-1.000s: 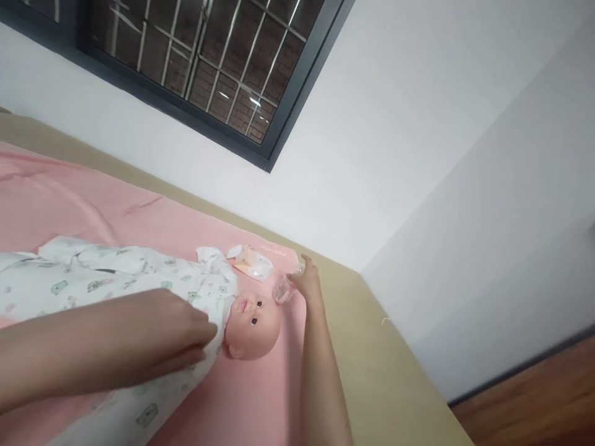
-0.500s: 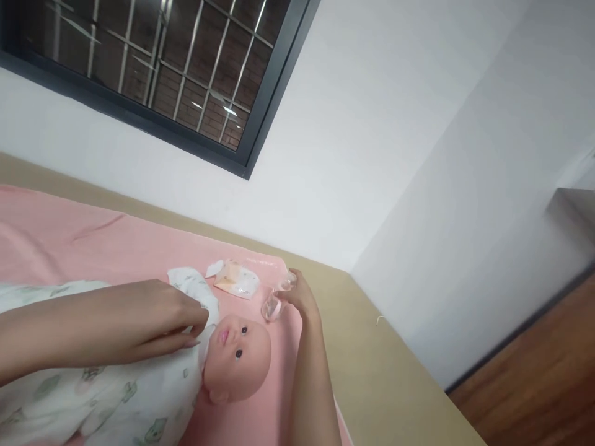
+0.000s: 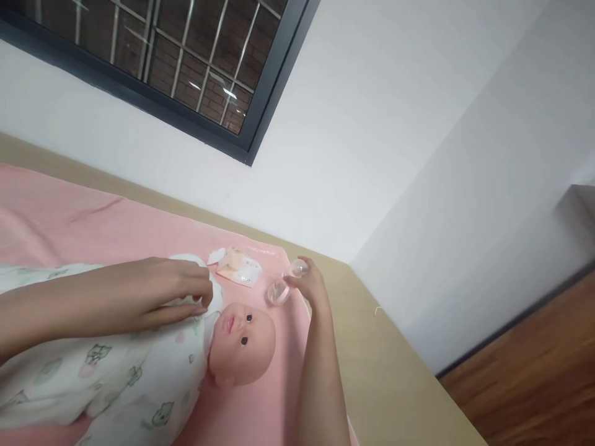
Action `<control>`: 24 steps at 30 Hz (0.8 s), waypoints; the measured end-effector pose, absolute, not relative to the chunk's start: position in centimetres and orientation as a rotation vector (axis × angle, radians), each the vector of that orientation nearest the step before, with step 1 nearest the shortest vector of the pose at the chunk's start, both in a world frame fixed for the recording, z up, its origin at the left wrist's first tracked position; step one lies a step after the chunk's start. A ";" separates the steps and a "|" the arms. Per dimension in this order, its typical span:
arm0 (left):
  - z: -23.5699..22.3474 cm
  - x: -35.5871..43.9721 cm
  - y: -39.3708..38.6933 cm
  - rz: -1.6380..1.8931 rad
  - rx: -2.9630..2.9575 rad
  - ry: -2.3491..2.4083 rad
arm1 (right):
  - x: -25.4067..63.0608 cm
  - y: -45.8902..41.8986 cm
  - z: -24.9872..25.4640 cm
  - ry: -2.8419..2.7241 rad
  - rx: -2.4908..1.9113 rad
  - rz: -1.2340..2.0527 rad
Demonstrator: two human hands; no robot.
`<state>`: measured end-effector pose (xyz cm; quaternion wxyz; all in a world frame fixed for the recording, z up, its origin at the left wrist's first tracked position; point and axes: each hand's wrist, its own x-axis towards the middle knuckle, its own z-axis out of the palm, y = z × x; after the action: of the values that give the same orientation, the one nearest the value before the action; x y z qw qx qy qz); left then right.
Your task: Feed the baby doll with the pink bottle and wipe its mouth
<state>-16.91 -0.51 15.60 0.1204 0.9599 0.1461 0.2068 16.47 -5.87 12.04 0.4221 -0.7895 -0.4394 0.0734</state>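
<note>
A baby doll (image 3: 244, 345) in a white printed sleepsuit lies on a pink blanket (image 3: 69, 214), head toward the right. My left hand (image 3: 171, 297) rests on the doll's chest, its fingers pinched on the white collar cloth beside the chin. My right hand (image 3: 309, 285) is closed around a small clear baby bottle (image 3: 282, 286) with a pink ring, held just above the blanket beyond the doll's head. A small wipes packet (image 3: 238, 272) lies on the blanket between my two hands.
The blanket covers a beige table (image 3: 395, 378) that stands against a white wall under a dark-framed barred window (image 3: 153, 68). The table's right edge drops to a wooden floor (image 3: 534, 371). A small white scrap (image 3: 377, 310) lies on the bare table.
My right hand has closed on the bottle and lifted it slightly off the blanket. My left hand has shifted up the doll's chest to the collar. The view has turned a little.
</note>
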 end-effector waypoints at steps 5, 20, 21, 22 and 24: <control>15.3 -16.4 0.0 0.762 2.708 0.495 | 13.0 -7.3 15.7 -1.152 -1.681 0.258; 15.3 -15.3 -0.3 1.070 2.696 0.667 | 0.2 -9.0 17.0 -1.543 -1.107 0.343; 15.3 -15.3 -0.2 1.069 2.707 0.692 | 0.3 -9.0 17.0 -1.533 -1.105 0.340; 15.3 -15.4 0.0 1.066 2.721 0.718 | 0.4 -9.0 17.1 -1.519 -1.105 0.330; 15.4 -15.6 0.9 1.068 2.738 0.765 | 0.9 -9.2 17.5 -1.464 -1.111 0.300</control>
<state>-15.61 0.92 15.38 0.0524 0.9004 0.2514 0.3511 0.88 -9.22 17.54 0.5970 -0.4785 -0.6308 0.1294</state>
